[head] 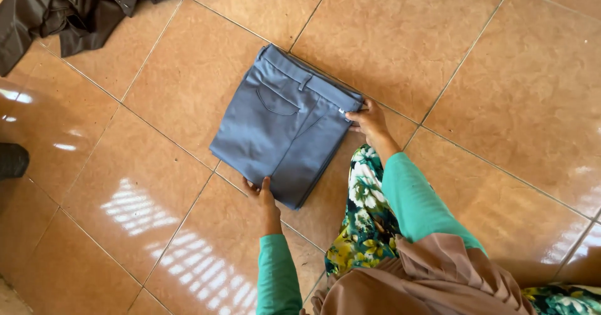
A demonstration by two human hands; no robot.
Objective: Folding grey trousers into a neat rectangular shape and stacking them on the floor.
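1. A pair of folded blue-grey trousers [282, 127] lay flat on the orange tiled floor [451, 58], folded into a compact rectangle, with the waistband, a belt loop and a curved pocket seam facing up.
2. The left hand [263, 193] rested at the lower edge of the fold. Its fingers were slightly spread and lay against the cloth, with the fingertips tucked at or just under the hem; whether they pinched the fabric could not be told.
3. The right hand [368, 120] was at the waistband corner on the far side. Its fingers were curled and closed around the edge of the cloth, gripping it near a small pale tag or fastener.
4. Both arms wore teal sleeves [413, 196], and a floral-patterned garment [366, 221] covered the knee just beside the trousers.
5. A heap of dark brown clothing [81, 5] lay crumpled in the upper left corner, well apart from the folded pair.
6. A dark object [12, 160], cut off by the picture's left edge, sat on the tiles.
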